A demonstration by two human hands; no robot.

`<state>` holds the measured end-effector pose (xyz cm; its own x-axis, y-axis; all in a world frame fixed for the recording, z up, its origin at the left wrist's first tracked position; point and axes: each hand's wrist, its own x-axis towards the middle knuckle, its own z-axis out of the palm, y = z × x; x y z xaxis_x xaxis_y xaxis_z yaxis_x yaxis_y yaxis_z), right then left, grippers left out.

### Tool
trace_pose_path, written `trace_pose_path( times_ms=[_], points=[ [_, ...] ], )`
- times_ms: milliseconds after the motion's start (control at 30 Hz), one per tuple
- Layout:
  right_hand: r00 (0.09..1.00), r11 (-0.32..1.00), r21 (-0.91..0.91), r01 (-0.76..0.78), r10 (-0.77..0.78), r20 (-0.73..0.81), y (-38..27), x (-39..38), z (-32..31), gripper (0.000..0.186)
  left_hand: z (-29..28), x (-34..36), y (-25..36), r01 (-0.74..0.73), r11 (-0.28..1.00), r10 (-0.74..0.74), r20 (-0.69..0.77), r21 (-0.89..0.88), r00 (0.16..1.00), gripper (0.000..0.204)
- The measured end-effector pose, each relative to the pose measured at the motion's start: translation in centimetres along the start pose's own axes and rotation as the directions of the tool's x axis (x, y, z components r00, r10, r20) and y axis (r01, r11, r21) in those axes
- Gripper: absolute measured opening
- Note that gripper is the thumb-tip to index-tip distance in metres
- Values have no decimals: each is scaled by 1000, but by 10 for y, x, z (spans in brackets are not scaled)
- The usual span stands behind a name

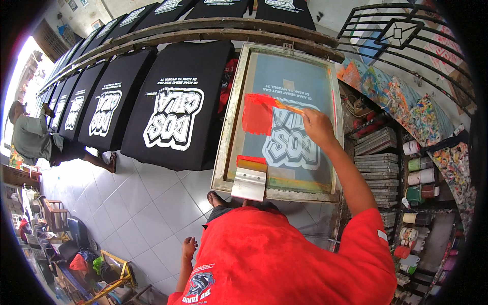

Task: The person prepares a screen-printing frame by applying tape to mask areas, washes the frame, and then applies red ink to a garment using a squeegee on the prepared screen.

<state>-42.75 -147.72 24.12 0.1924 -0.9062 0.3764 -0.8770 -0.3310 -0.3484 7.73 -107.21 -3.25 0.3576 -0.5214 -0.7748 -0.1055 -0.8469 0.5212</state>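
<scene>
My right hand (318,127) is closed around an orange, ink-stained spatula (290,107) over a screen-printing frame (218,173). The spatula's tip meets a thick patch of red ink (257,116) spread on the mesh, left of the lettering that shows through it. At the near edge of the frame lies a silver squeegee (249,182), its far edge coated red. My left hand (190,247) hangs low beside my body, away from the frame. It appears to hold nothing, its fingers loosely bent and apart.
Black shirts (173,66) with white lettering stretch left in a row along a rail (198,34). Another person (33,132) is at the far left. Stacked frames (376,173) and ink tubs (421,177) stand right. Clutter (81,264) fills the lower left; tiled floor (147,218) lies between.
</scene>
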Motion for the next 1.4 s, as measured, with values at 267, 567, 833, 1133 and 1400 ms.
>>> trace_pose_path(
  times_ms=[267, 567, 833, 1133, 1400],
  points=[
    [996, 997, -38, -63, 65, 59, -6, -3, -22, 13, 0, -13, 4, -20, 999, 21, -10, 36, 1000, 36],
    [999, 999, -49, -8, 10, 34, -4, 0, -17, 12, 0, -25, 16, -45, 995, 46, -9, 84, 999, 34],
    [1000, 997, -81, 16, -14, 20, -6, 2, -15, 12, 3, -25, 24, -37, 993, 38, -13, 108, 999, 38],
    [1000, 993, -116, 6, -3, 22, -4, 0, -16, 12, 4, -24, 9, -15, 998, 17, -21, 56, 1000, 39],
    [999, 991, -129, 23, -20, 24, -12, 5, -13, 12, 3, -24, 10, -45, 997, 46, -24, 63, 999, 38]
  ],
)
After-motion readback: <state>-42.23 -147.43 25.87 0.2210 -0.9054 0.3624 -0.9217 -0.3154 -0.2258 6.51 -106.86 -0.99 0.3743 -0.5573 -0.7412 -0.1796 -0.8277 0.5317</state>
